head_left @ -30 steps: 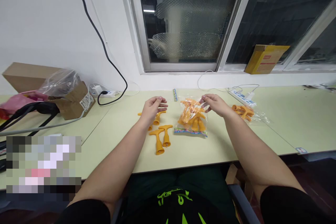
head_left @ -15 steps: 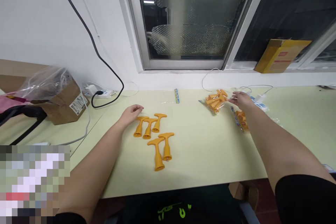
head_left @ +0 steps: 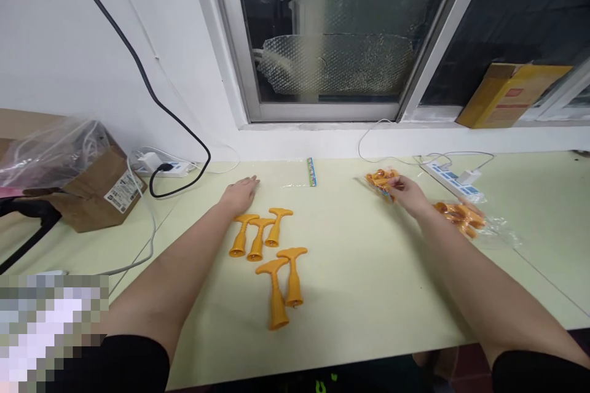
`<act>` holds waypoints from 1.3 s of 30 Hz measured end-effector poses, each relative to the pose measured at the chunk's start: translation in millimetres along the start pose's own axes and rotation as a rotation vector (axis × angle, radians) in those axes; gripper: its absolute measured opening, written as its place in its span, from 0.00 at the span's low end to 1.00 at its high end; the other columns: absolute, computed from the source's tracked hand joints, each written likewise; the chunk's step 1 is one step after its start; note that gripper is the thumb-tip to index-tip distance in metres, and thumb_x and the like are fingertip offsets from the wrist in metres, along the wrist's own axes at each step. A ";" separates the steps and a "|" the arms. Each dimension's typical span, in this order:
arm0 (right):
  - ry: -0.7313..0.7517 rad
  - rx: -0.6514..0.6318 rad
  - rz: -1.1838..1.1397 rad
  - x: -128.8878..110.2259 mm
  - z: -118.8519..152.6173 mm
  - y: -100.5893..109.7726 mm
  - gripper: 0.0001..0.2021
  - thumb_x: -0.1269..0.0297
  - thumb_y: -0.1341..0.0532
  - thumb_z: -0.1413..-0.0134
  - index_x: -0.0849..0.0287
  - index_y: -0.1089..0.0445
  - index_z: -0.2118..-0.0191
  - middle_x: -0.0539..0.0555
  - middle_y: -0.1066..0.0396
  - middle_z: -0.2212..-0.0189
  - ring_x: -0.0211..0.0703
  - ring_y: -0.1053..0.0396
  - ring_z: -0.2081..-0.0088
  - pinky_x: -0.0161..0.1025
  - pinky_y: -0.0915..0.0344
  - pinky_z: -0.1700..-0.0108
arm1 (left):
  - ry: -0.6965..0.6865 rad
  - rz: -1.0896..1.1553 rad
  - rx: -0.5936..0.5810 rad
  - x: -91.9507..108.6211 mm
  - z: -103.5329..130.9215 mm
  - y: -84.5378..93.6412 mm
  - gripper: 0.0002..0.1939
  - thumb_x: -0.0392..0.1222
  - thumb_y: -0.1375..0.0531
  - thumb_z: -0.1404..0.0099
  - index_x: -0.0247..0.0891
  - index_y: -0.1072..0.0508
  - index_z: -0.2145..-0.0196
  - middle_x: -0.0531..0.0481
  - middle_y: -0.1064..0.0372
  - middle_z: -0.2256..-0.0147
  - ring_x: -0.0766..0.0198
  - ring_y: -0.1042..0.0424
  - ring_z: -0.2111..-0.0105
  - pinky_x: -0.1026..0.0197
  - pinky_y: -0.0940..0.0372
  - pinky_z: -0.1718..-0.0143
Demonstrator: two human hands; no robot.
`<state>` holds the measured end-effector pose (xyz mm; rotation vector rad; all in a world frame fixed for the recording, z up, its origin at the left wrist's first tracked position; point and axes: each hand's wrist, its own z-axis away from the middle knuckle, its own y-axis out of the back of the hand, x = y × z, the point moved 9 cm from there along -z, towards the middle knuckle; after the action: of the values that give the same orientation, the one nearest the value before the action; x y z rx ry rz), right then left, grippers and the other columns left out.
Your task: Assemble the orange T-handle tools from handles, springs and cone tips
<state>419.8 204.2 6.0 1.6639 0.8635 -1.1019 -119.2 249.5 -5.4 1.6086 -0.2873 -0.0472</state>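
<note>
My left hand [head_left: 239,195] lies palm down on the table with its fingers stretched out, holding nothing. Just below it are several orange T-handled tools with flared, bell-shaped ends, among them a front one [head_left: 276,296] and a back one [head_left: 273,227]. To its right is a flat clear plastic bag with a colourful header strip [head_left: 312,172]. My right hand [head_left: 408,195] is closed on the right side of a clear bag of orange tools [head_left: 380,178]. A second bag of orange tools [head_left: 461,216] sits to the right, partly behind my right forearm.
Power strips stand along the wall, one at the left [head_left: 177,169] and one at the right [head_left: 449,179], with cables. A cardboard box [head_left: 96,190] with plastic wrap is at the left. A yellow carton [head_left: 507,95] leans on the window sill.
My left hand has moved away from the loose tools, farther back on the table, and its fingers have flattened. My right hand has closed in on the bag of tools. The view has shifted slightly.
</note>
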 end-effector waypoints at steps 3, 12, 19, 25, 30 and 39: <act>-0.002 -0.296 -0.076 -3.9 29.9 -39.6 0.19 0.58 0.26 0.63 0.57 0.31 0.64 0.51 0.29 0.67 0.40 0.33 0.68 0.39 0.35 0.64 | -0.001 -0.057 -0.033 3.9 -7.6 1.0 0.22 0.42 0.51 0.30 0.44 0.26 0.43 0.41 0.28 0.40 0.47 0.31 0.40 0.45 0.42 0.40; 0.121 -0.767 0.182 -39.3 88.5 -75.7 0.19 0.47 0.29 0.51 0.57 0.27 0.62 0.44 0.41 0.77 0.36 0.45 0.75 0.35 0.47 0.72 | 0.011 -0.069 0.063 21.9 -12.5 21.8 0.12 0.39 0.47 0.34 0.40 0.23 0.60 0.38 0.21 0.57 0.44 0.26 0.51 0.44 0.42 0.46; 0.080 -0.936 0.188 -41.9 120.0 -114.0 0.24 0.52 0.30 0.48 0.56 0.29 0.47 0.53 0.25 0.63 0.43 0.29 0.62 0.42 0.31 0.57 | -0.062 0.294 0.448 82.3 18.4 86.4 0.16 0.41 0.47 0.31 0.41 0.29 0.48 0.44 0.24 0.58 0.52 0.25 0.58 0.54 0.36 0.56; 0.075 -0.948 -0.147 -79.9 140.9 -138.3 0.36 0.55 0.30 0.43 0.50 0.44 0.33 0.61 0.28 0.44 0.46 0.25 0.50 0.50 0.28 0.46 | -0.350 0.611 0.444 175.0 65.8 105.1 0.11 0.42 0.42 0.31 0.43 0.28 0.52 0.49 0.25 0.63 0.62 0.28 0.68 0.60 0.35 0.63; 0.135 -0.843 -0.329 -109.8 159.9 -159.9 0.41 0.57 0.27 0.48 0.46 0.46 0.33 0.61 0.36 0.36 0.51 0.32 0.38 0.55 0.30 0.40 | -0.448 0.824 0.291 232.1 99.6 87.5 0.09 0.45 0.40 0.31 0.44 0.27 0.54 0.49 0.24 0.63 0.62 0.26 0.68 0.60 0.33 0.65; -0.155 -0.654 -0.572 -65.1 159.8 -169.9 0.31 0.65 0.29 0.52 0.49 0.41 0.44 0.48 0.22 0.64 0.44 0.20 0.64 0.54 0.23 0.50 | -0.480 0.864 0.167 234.9 124.0 49.7 0.15 0.46 0.44 0.28 0.42 0.29 0.47 0.42 0.25 0.48 0.53 0.26 0.46 0.51 0.33 0.45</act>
<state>200.3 103.7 -13.0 0.7959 1.4576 -1.1279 74.7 76.9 70.0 1.5002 -1.3624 0.2634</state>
